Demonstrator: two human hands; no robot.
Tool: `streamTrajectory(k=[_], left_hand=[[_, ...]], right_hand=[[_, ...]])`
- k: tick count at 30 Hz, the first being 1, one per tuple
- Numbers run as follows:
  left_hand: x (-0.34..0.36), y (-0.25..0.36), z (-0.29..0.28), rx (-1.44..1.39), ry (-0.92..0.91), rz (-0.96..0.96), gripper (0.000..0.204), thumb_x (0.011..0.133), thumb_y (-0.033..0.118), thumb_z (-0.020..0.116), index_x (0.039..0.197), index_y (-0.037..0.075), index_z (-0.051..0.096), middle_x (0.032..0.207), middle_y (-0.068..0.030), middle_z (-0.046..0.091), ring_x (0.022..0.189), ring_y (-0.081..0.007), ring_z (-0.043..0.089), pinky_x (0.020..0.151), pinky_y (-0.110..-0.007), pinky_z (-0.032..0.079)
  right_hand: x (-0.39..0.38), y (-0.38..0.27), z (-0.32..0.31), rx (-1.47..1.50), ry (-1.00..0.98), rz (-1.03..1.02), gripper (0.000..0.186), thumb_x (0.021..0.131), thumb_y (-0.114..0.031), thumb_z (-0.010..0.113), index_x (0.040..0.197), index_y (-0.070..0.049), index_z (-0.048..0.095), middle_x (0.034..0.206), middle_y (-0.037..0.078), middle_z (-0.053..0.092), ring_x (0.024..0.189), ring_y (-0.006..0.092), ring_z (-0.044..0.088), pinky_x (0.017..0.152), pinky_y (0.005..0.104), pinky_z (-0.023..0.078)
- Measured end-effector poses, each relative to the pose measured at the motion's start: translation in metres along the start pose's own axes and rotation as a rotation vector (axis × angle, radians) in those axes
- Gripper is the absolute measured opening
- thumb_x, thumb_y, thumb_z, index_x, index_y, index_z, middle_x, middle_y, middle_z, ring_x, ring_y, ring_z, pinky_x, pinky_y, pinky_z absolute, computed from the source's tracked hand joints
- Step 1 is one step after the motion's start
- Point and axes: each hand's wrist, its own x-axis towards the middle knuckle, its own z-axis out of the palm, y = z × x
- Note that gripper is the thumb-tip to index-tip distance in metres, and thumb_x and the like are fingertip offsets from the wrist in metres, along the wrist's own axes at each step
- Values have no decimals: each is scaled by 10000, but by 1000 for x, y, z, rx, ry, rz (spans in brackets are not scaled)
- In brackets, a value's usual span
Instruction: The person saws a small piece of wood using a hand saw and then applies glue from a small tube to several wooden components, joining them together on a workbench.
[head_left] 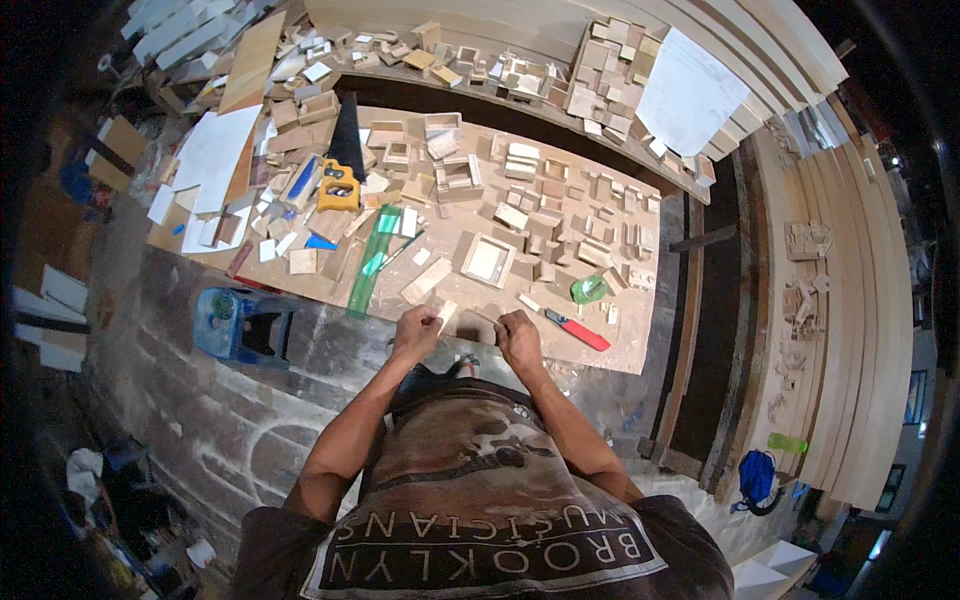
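The worktop (640, 330) is a bare plywood sheet, matt and pale, strewn with small raw wood blocks (560, 215) with dull, unvarnished faces. Between the left hand (415, 333) and the right hand (518, 338) lies a thin strip of the same light wood (470, 325). The long green ruler (373, 262) looks like see-through glossy plastic, and the green tape roll (588, 290) is shiny too. The red-handled knife (578, 330) has smooth plastic. The white sheet (692, 92) is matt paper. The blue stool (243, 325) is scuffed plastic, the floor (200, 420) rough grey concrete
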Motion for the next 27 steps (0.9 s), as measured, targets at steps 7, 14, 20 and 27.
streamTrajectory(k=[7,14,20,27], left_hand=[[4,4,18,208,135,121,143,841,121,669,910,-4,658,835,-224,686,809,-383,682,702,-431,524],[2,30,17,444,161,156,147,864,150,642,922,15,627,873,-210,655,860,-428,632,750,-507,491],[6,16,17,501,137,227,141,874,144,627,964,36,634,963,-196,613,938,-424,604,793,-514,480],[10,15,26,397,-9,408,115,898,110,587,970,34,636,973,-200,600,922,-428,606,787,-506,491]], right_hand=[[-3,12,-4,-28,-99,-36,130,846,-69,645,958,-2,647,964,218,613,872,418,606,781,461,513],[-21,25,1,-51,-85,-206,230,862,-83,640,1071,14,624,1117,218,582,1028,400,585,886,438,508],[-19,16,-3,88,-51,-132,253,848,-46,641,1087,30,610,1069,221,543,973,420,570,871,457,497],[-24,23,-2,84,22,-9,247,826,19,617,1074,22,619,997,225,553,926,425,573,810,467,486]])
